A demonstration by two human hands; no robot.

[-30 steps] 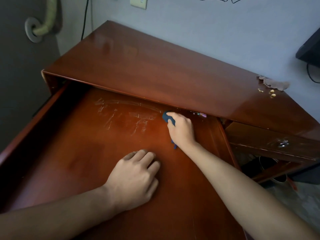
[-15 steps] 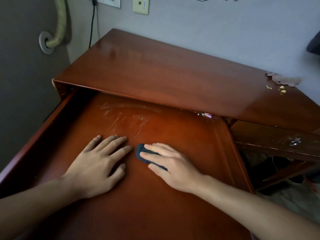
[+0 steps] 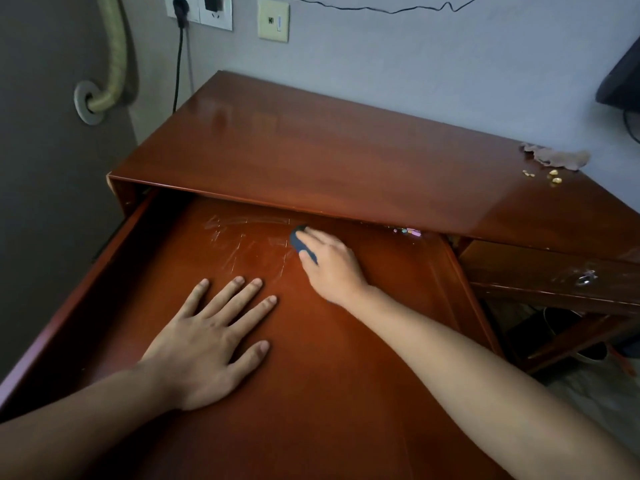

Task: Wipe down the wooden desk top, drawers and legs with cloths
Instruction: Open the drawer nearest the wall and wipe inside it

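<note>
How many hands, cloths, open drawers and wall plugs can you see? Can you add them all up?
Hands: 2, the left hand flat, the right hand on the cloth
Cloths: 1, the dark blue cloth
Open drawers: 1, the big drawer
Wall plugs: 1, the black plug
Total: 5

Two bare forearms — no sleeves, no jewellery
</note>
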